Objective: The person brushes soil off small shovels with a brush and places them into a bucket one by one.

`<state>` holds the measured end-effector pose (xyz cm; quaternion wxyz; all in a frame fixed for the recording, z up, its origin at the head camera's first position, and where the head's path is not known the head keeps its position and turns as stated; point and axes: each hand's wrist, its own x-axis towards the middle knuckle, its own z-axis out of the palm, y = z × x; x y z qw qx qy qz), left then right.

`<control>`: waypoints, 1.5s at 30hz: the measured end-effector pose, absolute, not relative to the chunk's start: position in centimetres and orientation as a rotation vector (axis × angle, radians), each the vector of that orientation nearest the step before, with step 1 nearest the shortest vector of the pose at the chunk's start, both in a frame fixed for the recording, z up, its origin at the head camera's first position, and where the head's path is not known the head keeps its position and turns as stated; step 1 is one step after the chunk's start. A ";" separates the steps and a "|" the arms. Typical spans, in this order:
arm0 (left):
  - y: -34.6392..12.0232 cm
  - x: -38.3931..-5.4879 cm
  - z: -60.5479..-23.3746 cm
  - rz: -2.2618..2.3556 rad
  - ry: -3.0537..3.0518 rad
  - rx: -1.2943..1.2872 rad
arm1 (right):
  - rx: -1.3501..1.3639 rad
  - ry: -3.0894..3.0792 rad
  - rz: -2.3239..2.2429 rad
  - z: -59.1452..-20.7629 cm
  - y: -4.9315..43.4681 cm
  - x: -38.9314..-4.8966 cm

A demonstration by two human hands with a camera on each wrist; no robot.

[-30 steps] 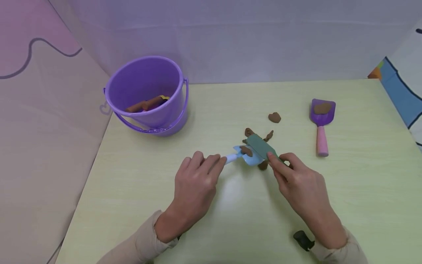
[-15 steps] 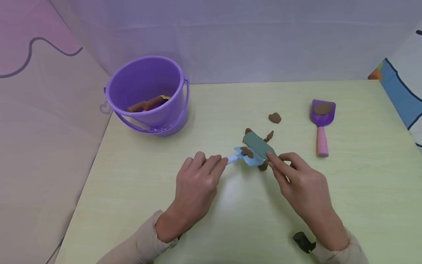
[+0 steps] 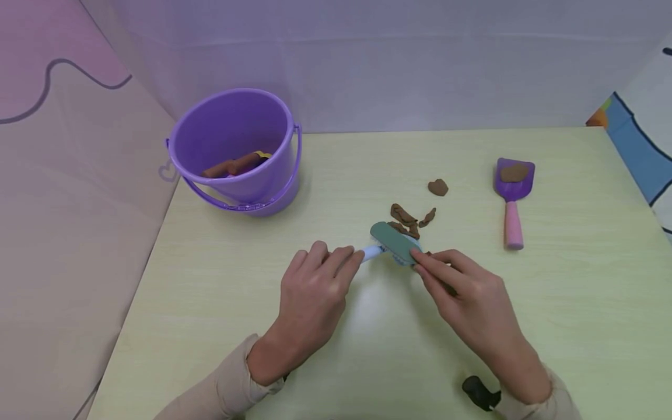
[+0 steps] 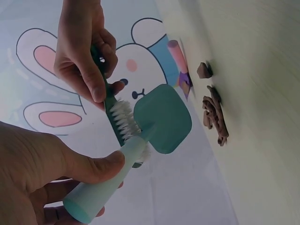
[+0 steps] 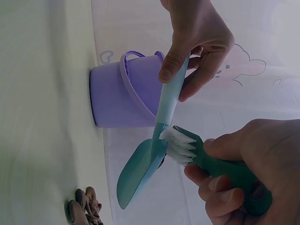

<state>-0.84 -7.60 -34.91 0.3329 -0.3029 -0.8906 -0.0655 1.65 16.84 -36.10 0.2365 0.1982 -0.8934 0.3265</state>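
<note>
My left hand [image 3: 315,291] grips the handle of a light blue toy shovel [image 5: 140,173], its blade held above the table. My right hand [image 3: 475,300] holds a green brush [image 3: 396,242], back upward in the head view. White bristles [image 5: 180,145] press against the shovel near where blade meets handle, as the right wrist view shows. In the head view the brush hides much of the blade. Several brown clay pieces [image 3: 403,214] lie on the table just beyond the blade, and one flat clay lump [image 3: 438,187] sits farther back.
A purple bucket [image 3: 278,195] with brown-handled items inside stands at the back left. At right lies a purple toy shovel [image 3: 511,189] with a pink handle and a clay patch on its blade. A pale cloth [image 3: 420,76] hangs behind the table.
The right hand has drawn the brush left and nearer, across the blade toward its handle. More table clay shows beyond it. The clay seen on the blade earlier is out of sight. The left hand barely moves.
</note>
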 end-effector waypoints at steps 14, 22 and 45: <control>-7.6 -0.9 -35.0 -0.208 -2.322 -0.778 | 0.599 -2.435 0.607 -36.5 16.9 1.5; -7.6 -0.8 -34.8 -0.242 -2.327 -0.772 | 0.584 -2.443 0.554 -36.5 17.2 1.4; -7.8 -0.5 -34.6 -0.266 -2.303 -0.750 | 0.549 -2.463 0.512 -36.4 17.7 1.4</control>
